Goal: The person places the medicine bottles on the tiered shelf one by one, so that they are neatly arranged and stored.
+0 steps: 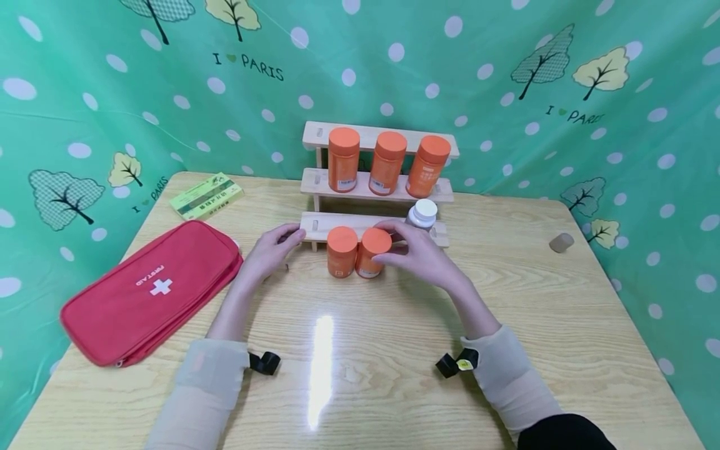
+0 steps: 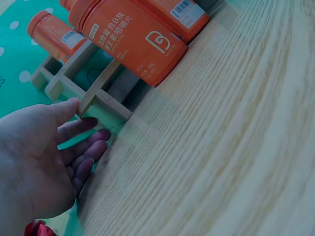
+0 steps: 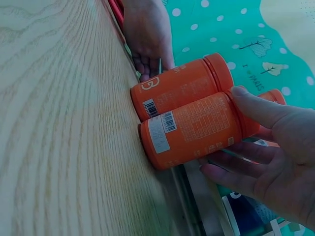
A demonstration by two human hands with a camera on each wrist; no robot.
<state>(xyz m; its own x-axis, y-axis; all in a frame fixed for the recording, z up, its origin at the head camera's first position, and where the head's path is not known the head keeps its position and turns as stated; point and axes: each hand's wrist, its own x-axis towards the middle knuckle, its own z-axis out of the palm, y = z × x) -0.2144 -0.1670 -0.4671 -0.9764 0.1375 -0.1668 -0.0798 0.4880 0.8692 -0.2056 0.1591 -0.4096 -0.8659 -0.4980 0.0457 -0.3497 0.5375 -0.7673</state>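
Two orange bottles stand side by side before a three-step wooden rack (image 1: 351, 222). My right hand (image 1: 419, 253) holds the right-hand bottle (image 1: 369, 253), thumb at its lid end and fingers behind it, as the right wrist view shows. The left-hand bottle (image 1: 341, 253) stands against it, its printed label facing the left wrist view. My left hand (image 1: 271, 251) pinches the left end of the rack's lowest step between thumb and index finger, the other fingers loosely bent. A white-capped bottle (image 1: 423, 214) stands on the lowest step, partly hidden by my right hand.
On the middle step stand three more orange bottles (image 1: 387, 164). A red first-aid pouch (image 1: 154, 290) lies on the left of the table (image 1: 382, 387), with a green-yellow box (image 1: 206, 196) behind it. A small greyish cylinder (image 1: 561, 242) lies at the far right. Patterned green cloth hangs behind.
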